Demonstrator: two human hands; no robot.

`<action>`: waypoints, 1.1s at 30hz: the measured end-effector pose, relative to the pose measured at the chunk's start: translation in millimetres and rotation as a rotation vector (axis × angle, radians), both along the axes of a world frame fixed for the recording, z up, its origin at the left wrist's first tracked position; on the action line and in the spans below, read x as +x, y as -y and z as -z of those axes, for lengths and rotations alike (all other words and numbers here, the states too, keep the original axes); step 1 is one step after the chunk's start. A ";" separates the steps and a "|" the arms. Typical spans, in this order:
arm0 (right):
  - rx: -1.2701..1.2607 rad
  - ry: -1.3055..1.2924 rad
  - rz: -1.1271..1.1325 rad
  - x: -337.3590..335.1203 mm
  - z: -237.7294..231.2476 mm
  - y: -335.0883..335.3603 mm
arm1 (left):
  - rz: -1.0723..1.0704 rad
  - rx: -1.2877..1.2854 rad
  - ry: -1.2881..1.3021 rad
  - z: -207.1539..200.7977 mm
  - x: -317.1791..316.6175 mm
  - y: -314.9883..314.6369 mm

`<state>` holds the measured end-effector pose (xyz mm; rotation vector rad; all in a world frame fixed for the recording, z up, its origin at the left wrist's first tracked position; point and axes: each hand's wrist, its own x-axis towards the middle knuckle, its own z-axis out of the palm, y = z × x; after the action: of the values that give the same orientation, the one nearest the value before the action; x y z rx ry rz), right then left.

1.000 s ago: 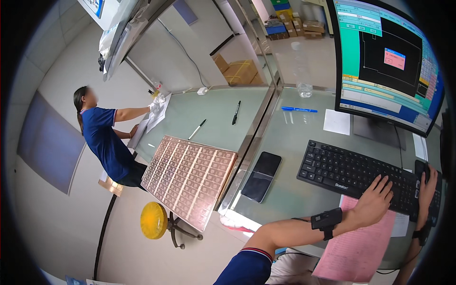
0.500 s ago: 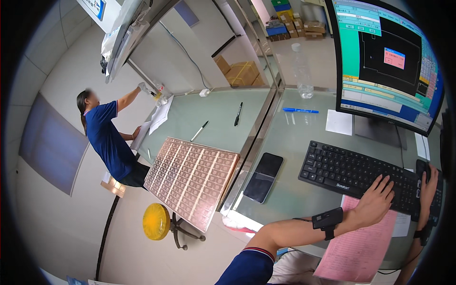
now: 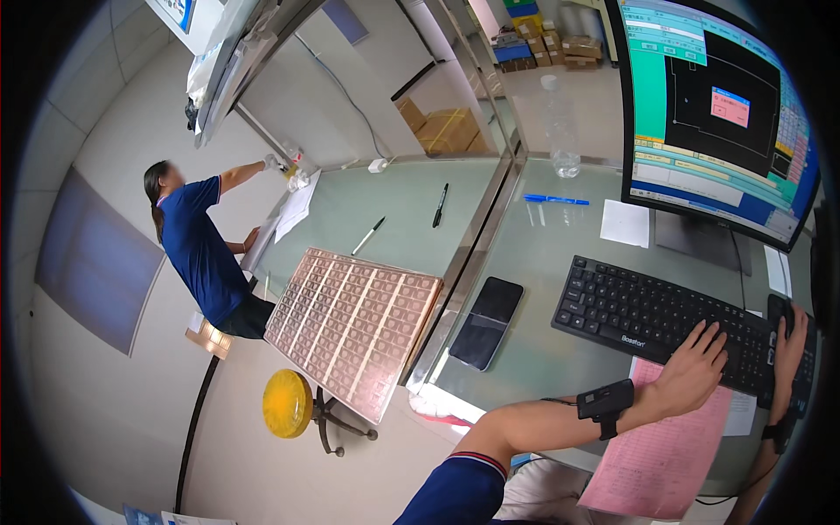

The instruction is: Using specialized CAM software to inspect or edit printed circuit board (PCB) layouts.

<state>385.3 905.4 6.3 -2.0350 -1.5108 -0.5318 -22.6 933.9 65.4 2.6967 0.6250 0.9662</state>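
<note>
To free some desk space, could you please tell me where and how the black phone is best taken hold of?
Take the black phone by its two long edges, near the middle, probably from above and the right: it lies flat and slim, a strip of desk separates it from the keyboard, and a metal rail runs close along its left.

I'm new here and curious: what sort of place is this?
Probably a factory workroom or inspection office: a monitor showing an outline drawing, a brownish panel of repeating units, and cardboard boxes.

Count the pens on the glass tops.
3 clearly: a blue pen left of the monitor; a black pen and white pen beyond the patterned panel. Others may be hidden.
</note>
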 end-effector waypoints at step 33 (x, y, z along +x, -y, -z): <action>0.003 0.013 -0.036 24.7 8.9 -4.8 | 0.002 0.003 0.038 5.2 4.0 -2.4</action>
<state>410.1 910.3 -2.6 -2.0024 -1.5500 -0.5331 -18.6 936.4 60.3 2.6740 0.6141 1.0165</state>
